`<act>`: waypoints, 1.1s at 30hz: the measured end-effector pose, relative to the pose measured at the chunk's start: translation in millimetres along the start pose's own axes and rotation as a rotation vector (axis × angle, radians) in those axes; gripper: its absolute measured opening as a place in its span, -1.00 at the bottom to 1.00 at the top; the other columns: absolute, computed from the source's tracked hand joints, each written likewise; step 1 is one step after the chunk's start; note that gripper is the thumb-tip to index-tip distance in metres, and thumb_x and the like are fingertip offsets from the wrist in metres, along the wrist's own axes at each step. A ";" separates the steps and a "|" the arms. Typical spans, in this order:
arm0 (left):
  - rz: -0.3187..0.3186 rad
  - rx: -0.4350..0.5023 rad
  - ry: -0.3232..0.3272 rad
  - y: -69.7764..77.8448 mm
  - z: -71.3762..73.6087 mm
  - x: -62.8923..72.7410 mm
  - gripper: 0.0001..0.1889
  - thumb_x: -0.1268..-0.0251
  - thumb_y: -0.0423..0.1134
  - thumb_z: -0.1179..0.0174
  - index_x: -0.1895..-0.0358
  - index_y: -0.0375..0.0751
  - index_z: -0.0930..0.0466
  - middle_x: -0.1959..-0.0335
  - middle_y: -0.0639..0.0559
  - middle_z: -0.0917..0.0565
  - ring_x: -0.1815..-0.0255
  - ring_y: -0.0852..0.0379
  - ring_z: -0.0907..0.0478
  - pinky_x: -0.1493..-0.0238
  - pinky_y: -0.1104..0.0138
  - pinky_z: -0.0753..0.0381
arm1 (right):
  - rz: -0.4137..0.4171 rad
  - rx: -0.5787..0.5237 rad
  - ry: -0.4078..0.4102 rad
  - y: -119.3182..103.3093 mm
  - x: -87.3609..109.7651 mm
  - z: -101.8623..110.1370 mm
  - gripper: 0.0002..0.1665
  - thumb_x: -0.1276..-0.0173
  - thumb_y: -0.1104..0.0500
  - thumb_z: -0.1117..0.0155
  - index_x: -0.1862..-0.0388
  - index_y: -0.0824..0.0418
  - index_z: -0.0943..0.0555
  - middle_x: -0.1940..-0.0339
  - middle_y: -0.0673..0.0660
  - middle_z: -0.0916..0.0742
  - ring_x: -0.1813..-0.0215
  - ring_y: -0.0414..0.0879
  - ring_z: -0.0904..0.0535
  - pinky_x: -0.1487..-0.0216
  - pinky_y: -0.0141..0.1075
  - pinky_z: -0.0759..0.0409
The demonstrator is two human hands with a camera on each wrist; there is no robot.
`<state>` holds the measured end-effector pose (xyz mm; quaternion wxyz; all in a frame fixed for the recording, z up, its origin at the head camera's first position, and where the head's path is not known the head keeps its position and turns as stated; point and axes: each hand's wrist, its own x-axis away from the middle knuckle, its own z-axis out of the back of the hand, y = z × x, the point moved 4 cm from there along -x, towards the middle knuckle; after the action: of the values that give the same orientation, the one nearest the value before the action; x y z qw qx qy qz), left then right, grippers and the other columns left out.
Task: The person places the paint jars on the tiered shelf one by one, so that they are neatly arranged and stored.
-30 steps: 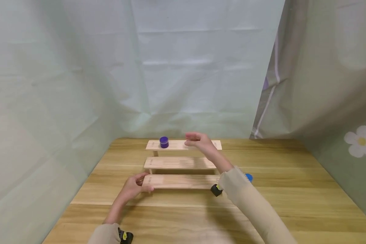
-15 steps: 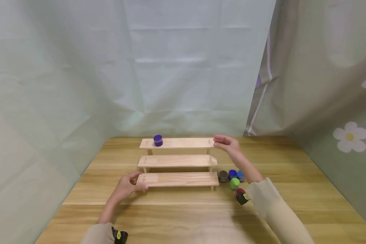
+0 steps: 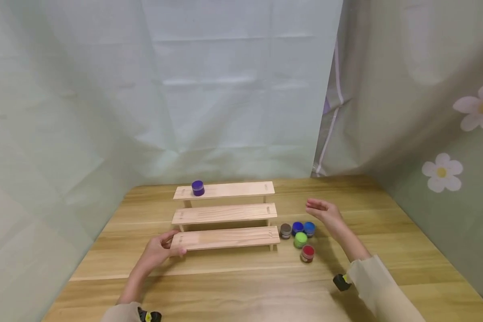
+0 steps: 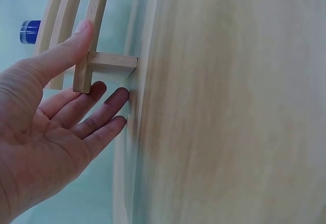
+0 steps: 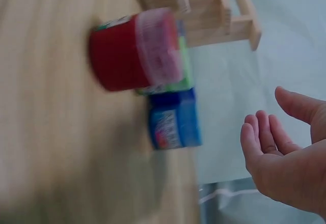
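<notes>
A three-step wooden display stand point(image 3: 225, 238) stands on the table, with a dark purple paint jar point(image 3: 198, 188) near the left end of its top step. My left hand point(image 3: 154, 252) holds the left end of the lowest step. In the left wrist view its thumb point(image 4: 69, 51) lies on the board and the fingers reach round the end. My right hand point(image 3: 326, 214) hovers empty, fingers loosely bent, behind and right of several jars: brown point(image 3: 285, 231), dark blue point(image 3: 298, 228), light blue point(image 3: 309, 229), green point(image 3: 300, 240) and red point(image 3: 307, 253).
The wooden table point(image 3: 233, 290) extends in front and to both sides. Pale green cloth point(image 3: 233, 112) hangs behind it, and a flower-printed curtain point(image 3: 442, 172) hangs on the right. A black wrist camera point(image 3: 341, 282) sits below the right sleeve.
My right hand has moved from above the top step rightward and down, past the stand's end, uncovering the jars. The left hand stays at the lowest step. The view has swung to the right.
</notes>
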<state>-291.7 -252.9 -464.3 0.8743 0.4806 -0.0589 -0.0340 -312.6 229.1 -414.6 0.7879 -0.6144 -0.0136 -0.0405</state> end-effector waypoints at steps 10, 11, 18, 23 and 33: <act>-0.008 0.024 -0.013 -5.6 -0.6 1.9 -0.15 -0.06 -0.22 -0.46 -0.38 -0.52 -0.25 -0.29 -0.50 -0.43 -0.11 -0.24 -0.63 0.07 0.31 -0.63 | -0.049 0.004 0.015 35.8 10.3 5.7 -0.39 -0.41 0.23 -0.21 -0.36 0.45 -0.34 -0.31 0.34 -0.57 0.07 -0.45 -0.59 -0.08 -0.54 -0.54; -0.001 0.025 -0.009 -6.1 -0.2 1.8 -0.15 -0.06 -0.22 -0.46 -0.38 -0.51 -0.25 -0.29 -0.49 -0.44 -0.11 -0.23 -0.64 0.09 0.34 -0.62 | -0.047 0.009 0.015 37.5 9.9 5.3 -0.39 -0.40 0.24 -0.22 -0.36 0.45 -0.35 -0.31 0.34 -0.56 0.05 -0.43 -0.59 -0.07 -0.55 -0.54; -0.011 0.023 -0.007 -4.6 1.4 0.7 -0.17 -0.08 -0.24 -0.45 -0.38 -0.53 -0.25 -0.27 -0.50 -0.45 -0.09 -0.22 -0.65 0.11 0.34 -0.62 | -0.021 -0.011 -0.028 46.8 5.0 1.6 -0.34 -0.36 0.28 -0.23 -0.38 0.46 -0.31 -0.36 0.42 -0.48 -0.09 -0.29 -0.58 -0.06 -0.57 -0.52; -0.005 0.014 -0.012 -4.0 0.3 0.5 -0.18 -0.09 -0.22 -0.45 -0.38 -0.51 -0.26 -0.27 -0.49 -0.46 -0.09 -0.20 -0.65 0.08 0.30 -0.61 | -0.067 -0.072 -0.061 58.8 3.4 -3.1 -0.29 -0.29 0.37 -0.24 -0.39 0.49 -0.28 -0.39 0.45 -0.43 -0.05 -0.33 -0.57 -0.11 -0.51 -0.54; -0.004 -0.003 -0.011 -0.6 0.0 -2.1 -0.17 -0.09 -0.20 -0.45 -0.38 -0.49 -0.27 -0.27 -0.48 -0.47 -0.11 -0.22 -0.64 0.02 0.21 -0.63 | -0.059 -0.024 -0.098 63.2 3.0 -5.4 -0.25 -0.27 0.34 -0.28 -0.42 0.43 -0.28 -0.41 0.40 -0.44 -0.41 0.19 -0.39 -0.49 0.01 -0.22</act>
<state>-293.8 -253.0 -464.9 0.8747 0.4790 -0.0625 -0.0386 -304.7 238.9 -476.8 0.7774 -0.6242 -0.0695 -0.0338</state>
